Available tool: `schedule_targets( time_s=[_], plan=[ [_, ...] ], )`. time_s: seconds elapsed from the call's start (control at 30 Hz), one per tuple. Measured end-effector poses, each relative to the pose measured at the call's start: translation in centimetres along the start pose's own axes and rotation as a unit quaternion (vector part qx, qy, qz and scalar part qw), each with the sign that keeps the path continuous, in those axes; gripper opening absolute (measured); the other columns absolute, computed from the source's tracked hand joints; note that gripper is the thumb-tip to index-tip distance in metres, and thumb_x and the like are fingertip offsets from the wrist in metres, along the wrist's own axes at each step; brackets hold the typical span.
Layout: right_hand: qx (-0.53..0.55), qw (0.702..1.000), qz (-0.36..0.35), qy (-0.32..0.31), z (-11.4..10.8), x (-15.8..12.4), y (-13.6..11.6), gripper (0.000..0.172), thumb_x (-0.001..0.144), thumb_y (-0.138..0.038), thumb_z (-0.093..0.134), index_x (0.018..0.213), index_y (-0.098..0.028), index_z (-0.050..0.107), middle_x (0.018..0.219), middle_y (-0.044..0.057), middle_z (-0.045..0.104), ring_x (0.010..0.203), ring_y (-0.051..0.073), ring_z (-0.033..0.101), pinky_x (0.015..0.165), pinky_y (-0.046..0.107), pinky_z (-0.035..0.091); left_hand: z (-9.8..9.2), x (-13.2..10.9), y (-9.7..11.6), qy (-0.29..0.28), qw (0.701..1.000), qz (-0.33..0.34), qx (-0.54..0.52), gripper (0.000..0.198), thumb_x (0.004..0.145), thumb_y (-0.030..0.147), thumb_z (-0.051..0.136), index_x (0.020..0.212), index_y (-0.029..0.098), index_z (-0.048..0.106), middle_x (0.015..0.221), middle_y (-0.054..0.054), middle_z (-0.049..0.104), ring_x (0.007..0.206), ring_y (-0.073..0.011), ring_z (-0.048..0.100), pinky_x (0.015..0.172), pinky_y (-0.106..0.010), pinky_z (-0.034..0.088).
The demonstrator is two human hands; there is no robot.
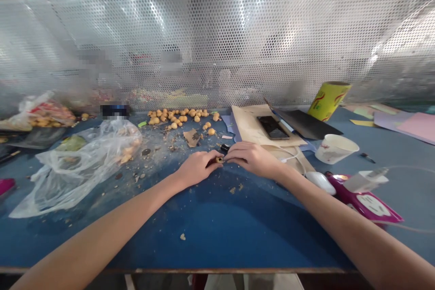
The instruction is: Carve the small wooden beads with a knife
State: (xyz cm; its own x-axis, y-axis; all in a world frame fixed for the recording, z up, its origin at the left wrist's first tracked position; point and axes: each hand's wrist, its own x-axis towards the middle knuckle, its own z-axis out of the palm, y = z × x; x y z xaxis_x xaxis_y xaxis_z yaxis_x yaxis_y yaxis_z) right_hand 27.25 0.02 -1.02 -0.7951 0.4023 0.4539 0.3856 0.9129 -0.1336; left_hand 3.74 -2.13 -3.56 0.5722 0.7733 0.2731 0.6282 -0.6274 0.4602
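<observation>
Near the middle of the blue table (217, 231), my left hand (195, 167) pinches a small brownish gourd-like piece (219, 160) whose pale, hollow-looking end faces right. My right hand (249, 157) is closed close beside it, fingers bent together around a dark, thin tool (224, 148) that is mostly hidden. Whether the tool touches the piece cannot be made out. Behind my hands lie several small tan gourds (183, 115) and a torn brown scrap (192, 137). Crumbs and dust are scattered to the left of my left hand.
A clear plastic bag (78, 167) lies at left. At right are a phone (273, 127) on brown paper, a white paper cup (336, 148), a yellow roll (329, 101), a white charger (365, 181) and a magenta power strip (374, 204). A perforated metal screen (217, 41) stands behind.
</observation>
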Motion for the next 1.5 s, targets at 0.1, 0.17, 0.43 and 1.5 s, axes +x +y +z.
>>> schedule_targets(
  time_s=[0.1, 0.17, 0.43, 1.5],
  plan=[
    [-0.016, 1.000, 0.008, 0.012, -0.1, -0.1, 0.2, 0.023, 0.098, -0.023, 0.049, 0.102, -0.022, 0.072, 0.099, 0.005, 0.071, 0.093, 0.018, 0.064, 0.085, 0.035, 0.051, -0.1, 0.0, -0.1, -0.004, 1.000, -0.005, -0.007, 0.030, 0.098, 0.038, 0.046, 0.122, 0.025, 0.058, 0.086, -0.002, 0.072, 0.072, -0.0182, 0.067, 0.064, -0.028, 0.049],
    [-0.025, 1.000, 0.007, 0.015, 0.0, -0.1, 0.1, 0.022, 0.097, -0.023, 0.050, 0.101, -0.022, 0.072, 0.097, 0.005, 0.071, 0.091, 0.018, 0.064, 0.084, 0.035, 0.051, -0.1, 0.0, -0.2, -0.002, 1.000, -0.007, -0.008, 0.029, 0.098, 0.037, 0.045, 0.121, 0.025, 0.058, 0.087, -0.002, 0.073, 0.072, -0.0183, 0.068, 0.063, -0.028, 0.048],
    [-0.027, 0.999, -0.013, 0.013, 0.2, 0.0, 0.3, 0.023, 0.098, -0.025, 0.049, 0.100, -0.023, 0.071, 0.096, 0.004, 0.071, 0.091, 0.017, 0.064, 0.085, 0.035, 0.050, 0.2, 0.0, -0.4, 0.013, 1.000, -0.005, -0.006, 0.029, 0.097, 0.039, 0.048, 0.120, 0.024, 0.060, 0.088, -0.002, 0.073, 0.075, -0.0190, 0.069, 0.067, -0.029, 0.050],
    [-0.163, 0.745, 0.646, -0.004, -1.8, -2.9, 12.7, 0.081, 0.072, -0.060, 0.068, 0.122, 0.002, 0.054, 0.134, 0.035, 0.042, 0.127, 0.049, 0.037, 0.094, 0.061, 0.038, 0.8, -0.1, -0.6, 0.092, 0.994, 0.053, 0.019, 0.027, 0.096, 0.034, 0.052, 0.113, 0.026, 0.070, 0.107, 0.001, 0.074, 0.103, -0.0188, 0.069, 0.089, -0.033, 0.057]
  ],
)
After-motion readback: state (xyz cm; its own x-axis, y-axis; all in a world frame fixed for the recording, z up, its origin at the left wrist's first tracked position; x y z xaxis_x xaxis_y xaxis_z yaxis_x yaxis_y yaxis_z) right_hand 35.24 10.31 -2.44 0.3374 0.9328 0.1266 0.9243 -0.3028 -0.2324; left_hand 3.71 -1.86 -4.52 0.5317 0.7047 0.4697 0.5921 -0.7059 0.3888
